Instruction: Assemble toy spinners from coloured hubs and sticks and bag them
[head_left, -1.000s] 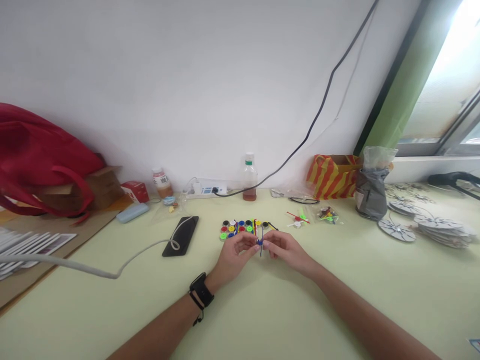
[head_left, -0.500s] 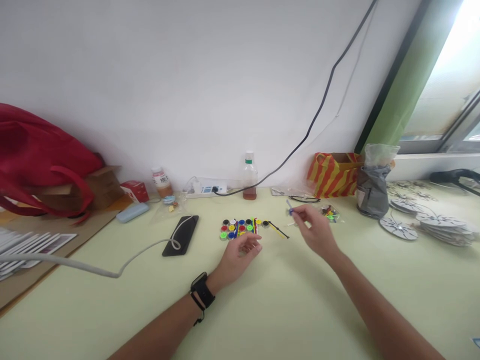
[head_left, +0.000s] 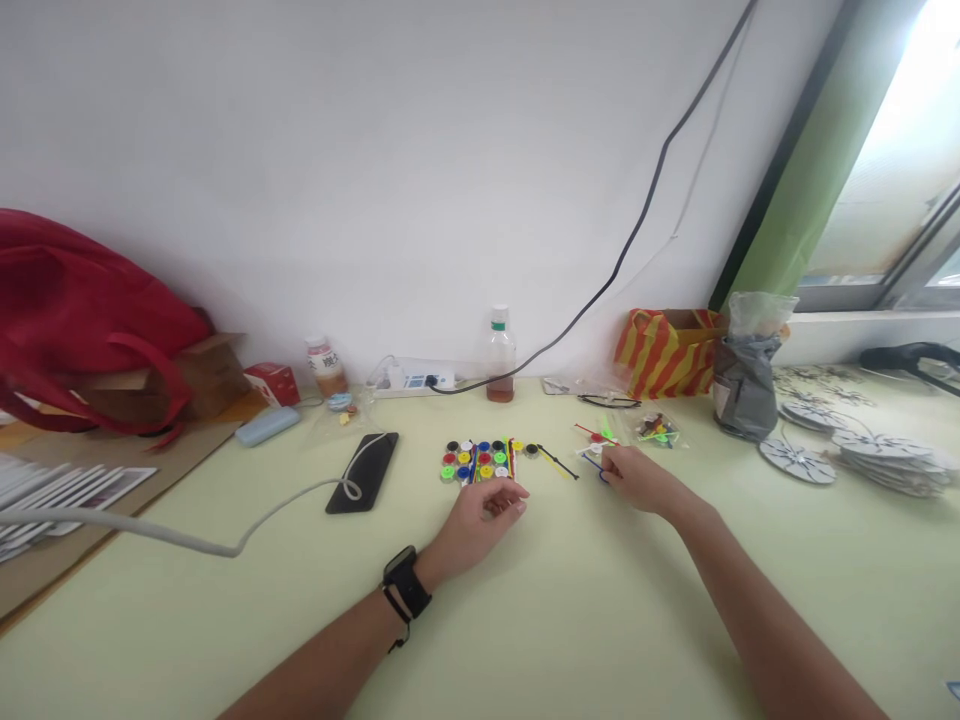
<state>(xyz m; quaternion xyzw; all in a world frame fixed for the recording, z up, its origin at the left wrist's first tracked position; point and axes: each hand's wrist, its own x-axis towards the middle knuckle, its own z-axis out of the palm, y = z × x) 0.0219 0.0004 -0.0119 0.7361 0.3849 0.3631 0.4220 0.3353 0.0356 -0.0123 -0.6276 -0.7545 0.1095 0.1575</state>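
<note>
My left hand (head_left: 486, 525) rests on the table with fingers loosely curled and thumb apart, nothing visible in it. Just beyond it, small round plastic pieces in several colours (head_left: 487, 459) sit in rows, with thin coloured sticks (head_left: 512, 458) lying among them. A black stick and a yellow one (head_left: 556, 462) lie to the right of the rows. My right hand (head_left: 637, 482) is low over the table, its fingers closed at a thin blue plastic piece (head_left: 603, 476) that is partly hidden. Beside those fingers are a red stick (head_left: 589, 432) and green and white pieces (head_left: 606, 434).
A clear bag of small coloured parts (head_left: 657, 430) lies beyond my right hand. A black phone (head_left: 363, 472) with a cable is at left. A bottle (head_left: 501, 355) stands by the wall; a striped bag (head_left: 666, 355), grey bag (head_left: 746, 385) and stacked discs (head_left: 885, 455) are at right.
My right hand has come down and slightly right, bringing the blue piece from above the table to the small loose parts there. My left hand has barely moved.
</note>
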